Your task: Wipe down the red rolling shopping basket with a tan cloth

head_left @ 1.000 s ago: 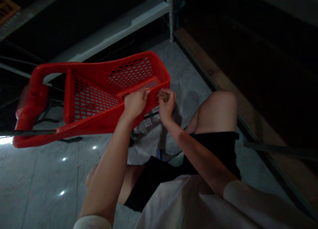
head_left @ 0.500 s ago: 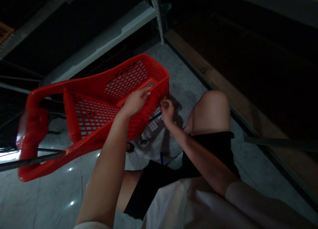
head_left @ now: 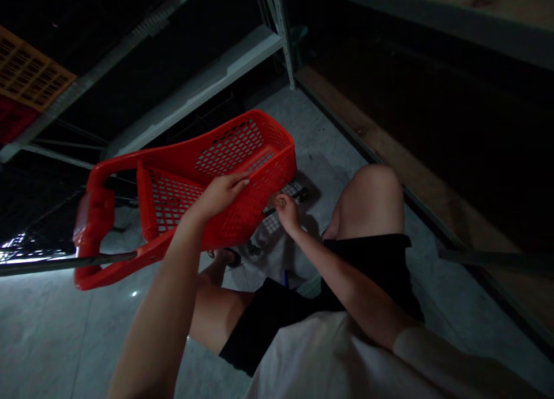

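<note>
A red plastic shopping cart (head_left: 242, 217) with perforated basket walls stands tilted across my view in dim light. My left hand (head_left: 221, 194) grips the near rim of its basket, thumb along the top and fingers hidden over the inner side. Low against the basket's near outer side is my right hand (head_left: 287, 212), fingers closed around a small brown crumpled wad (head_left: 281, 202). The wad looks like a cloth or a scrubbing pad; I cannot tell which. Part of it is covered by my fingers.
The cart's handle (head_left: 93, 237) points left. A metal shelf rack (head_left: 242, 55) runs behind, with an orange crate (head_left: 34, 70) at upper left. To the right is a low wooden shelf (head_left: 372, 136). My bent knees flank the grey tiled floor (head_left: 56, 329).
My left hand has slid along the rim toward the handle. The right hand with the brown wad has moved slightly down and left along the cart's side. The view has shifted a little.
</note>
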`<state>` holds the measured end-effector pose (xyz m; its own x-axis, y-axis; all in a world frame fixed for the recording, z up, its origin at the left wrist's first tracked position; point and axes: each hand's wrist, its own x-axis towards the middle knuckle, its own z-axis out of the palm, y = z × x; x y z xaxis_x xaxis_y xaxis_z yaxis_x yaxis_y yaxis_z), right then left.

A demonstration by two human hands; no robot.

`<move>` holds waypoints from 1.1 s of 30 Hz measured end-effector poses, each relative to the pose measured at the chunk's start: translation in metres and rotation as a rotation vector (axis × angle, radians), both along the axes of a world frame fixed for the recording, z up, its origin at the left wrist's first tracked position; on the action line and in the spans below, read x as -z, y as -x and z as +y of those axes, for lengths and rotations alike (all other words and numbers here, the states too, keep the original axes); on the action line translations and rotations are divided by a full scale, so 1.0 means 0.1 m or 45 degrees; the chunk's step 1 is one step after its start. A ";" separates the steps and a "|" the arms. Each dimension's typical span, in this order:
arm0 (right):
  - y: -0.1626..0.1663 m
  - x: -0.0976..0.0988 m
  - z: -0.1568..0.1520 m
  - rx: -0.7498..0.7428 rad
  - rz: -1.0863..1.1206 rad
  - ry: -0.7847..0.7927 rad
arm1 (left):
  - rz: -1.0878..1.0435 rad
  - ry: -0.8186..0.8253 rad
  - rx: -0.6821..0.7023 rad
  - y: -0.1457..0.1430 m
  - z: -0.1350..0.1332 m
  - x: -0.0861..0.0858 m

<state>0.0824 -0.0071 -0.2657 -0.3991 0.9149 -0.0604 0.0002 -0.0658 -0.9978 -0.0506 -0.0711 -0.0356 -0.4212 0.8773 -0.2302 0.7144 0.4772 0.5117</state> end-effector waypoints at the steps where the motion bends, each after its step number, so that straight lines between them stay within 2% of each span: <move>1: -0.01 0.04 -0.06 -0.029 -0.009 0.021 | 0.106 0.091 0.007 0.03 -0.17 -0.08; 3: 0.01 -0.06 -0.16 -0.033 0.024 0.013 | 0.267 0.238 0.003 0.09 -0.50 -0.21; 5: 0.09 -0.37 -0.22 0.003 0.132 -0.077 | 0.374 0.300 -0.009 0.11 -0.75 -0.28; 8: 0.26 -0.93 -0.26 0.074 0.338 -0.321 | 0.465 0.290 -0.034 0.09 -0.93 -0.28; 10: 0.36 -1.14 -0.31 0.054 0.408 -0.481 | 0.472 0.261 -0.049 0.08 -0.95 -0.24; 11: 0.40 -1.16 -0.34 0.014 0.419 -0.552 | 0.462 0.237 -0.049 0.08 -0.94 -0.21; 13: 0.43 -0.98 -0.43 -0.103 0.389 -0.654 | 0.437 0.179 -0.040 0.10 -0.93 -0.18; 15: 0.40 -0.61 -0.53 -0.242 0.280 -0.653 | 0.433 0.140 -0.030 0.13 -0.92 -0.17; 18: 0.28 -0.02 -0.66 -0.397 0.107 -0.539 | 0.479 0.146 -0.028 0.18 -0.90 -0.17; 20: 0.23 0.18 -0.73 -0.407 0.059 -0.485 | 0.493 0.144 -0.030 0.21 -0.88 -0.18; 22: 0.25 0.14 -0.77 -0.354 0.040 -0.452 | 0.481 0.135 -0.035 0.24 -0.85 -0.19; 24: 0.35 -0.14 -0.78 -0.282 0.066 -0.447 | 0.472 0.130 -0.037 0.27 -0.83 -0.19; 27: 0.59 -0.66 -0.75 -0.191 0.222 -0.544 | 0.412 0.102 -0.050 0.35 -0.81 -0.18; 29: 0.72 -0.83 -0.72 -0.192 0.299 -0.628 | 0.334 0.066 -0.076 0.40 -0.79 -0.17; 31: 0.75 -0.73 -0.73 -0.265 0.279 -0.649 | 0.275 0.045 -0.100 0.45 -0.78 -0.17; 33: 0.68 -0.41 -0.76 -0.342 0.177 -0.578 | 0.246 0.037 -0.118 0.49 -0.78 -0.17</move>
<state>0.0139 -0.0832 -0.2242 -0.5987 0.7014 0.3868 -0.1760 0.3559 -0.9178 -0.0993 -0.1494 -0.0183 -0.5383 0.8270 -0.1622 0.7502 0.5579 0.3548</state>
